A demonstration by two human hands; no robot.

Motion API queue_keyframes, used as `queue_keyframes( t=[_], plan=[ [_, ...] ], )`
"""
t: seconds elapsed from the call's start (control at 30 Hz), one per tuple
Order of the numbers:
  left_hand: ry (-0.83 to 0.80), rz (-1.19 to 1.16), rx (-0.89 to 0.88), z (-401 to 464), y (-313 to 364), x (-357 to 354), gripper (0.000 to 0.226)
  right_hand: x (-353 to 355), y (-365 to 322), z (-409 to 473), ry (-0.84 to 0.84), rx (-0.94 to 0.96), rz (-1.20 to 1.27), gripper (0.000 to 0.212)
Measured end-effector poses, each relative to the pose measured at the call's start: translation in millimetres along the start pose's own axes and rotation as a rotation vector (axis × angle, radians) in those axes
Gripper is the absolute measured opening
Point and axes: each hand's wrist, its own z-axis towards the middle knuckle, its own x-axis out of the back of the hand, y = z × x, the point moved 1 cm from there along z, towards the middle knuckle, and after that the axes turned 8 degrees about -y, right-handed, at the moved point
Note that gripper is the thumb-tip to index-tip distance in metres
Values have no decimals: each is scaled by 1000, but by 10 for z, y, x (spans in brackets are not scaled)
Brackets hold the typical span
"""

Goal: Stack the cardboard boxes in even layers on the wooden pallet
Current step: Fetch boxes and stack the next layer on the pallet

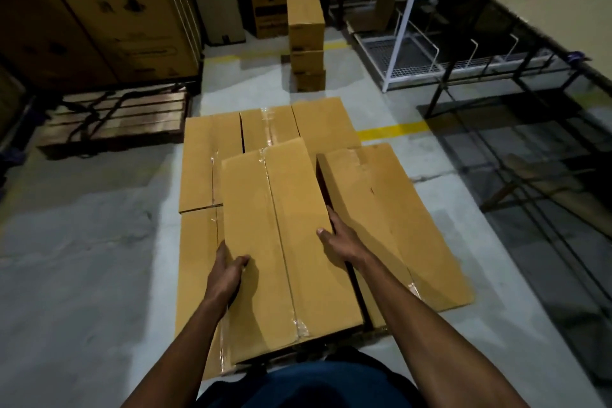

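A long taped cardboard box (288,242) is held between both hands, above a layer of several flat-lying boxes (208,159). My left hand (228,270) grips its left edge, thumb on top and fingers down the side. My right hand (337,235) grips the right edge, thumb on top. Another box (390,222) lies close on the right, with a dark gap between it and the held box. The layer hides whatever is beneath it. An empty wooden pallet (116,116) lies at the left rear.
A stack of three small boxes (306,43) stands on the floor ahead. Tall printed cartons (99,10) fill the back left. A white wire rack (414,53) and a dark metal frame (530,83) stand on the right. A yellow floor line (390,132) runs there.
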Motion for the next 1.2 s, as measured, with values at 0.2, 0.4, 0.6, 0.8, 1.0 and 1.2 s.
queue_keyframes(
  t=[0.2, 0.4, 0.6, 0.8, 1.0, 1.2],
  plan=[
    [-145, 153, 22, 137, -129, -157, 82, 33, 214, 115, -90, -67, -19, 61],
    [-210, 265, 27, 128, -181, -340, 86, 14, 429, -1, 57, -22, -105, 54],
    [-165, 365, 82, 154, -224, -349, 91, 134, 915, -339, 92, -136, -528, 69],
    [-200, 420, 65, 85, -275, -403, 92, 228, 1172, -726, -137, -200, -742, 116],
    [-199, 396, 80, 69, -329, -406, 92, 247, 1286, -1017, -287, -212, -975, 145],
    [-178, 379, 89, 72, -364, -411, 92, 197, 1339, -1052, -276, -197, -1060, 146]
  ],
)
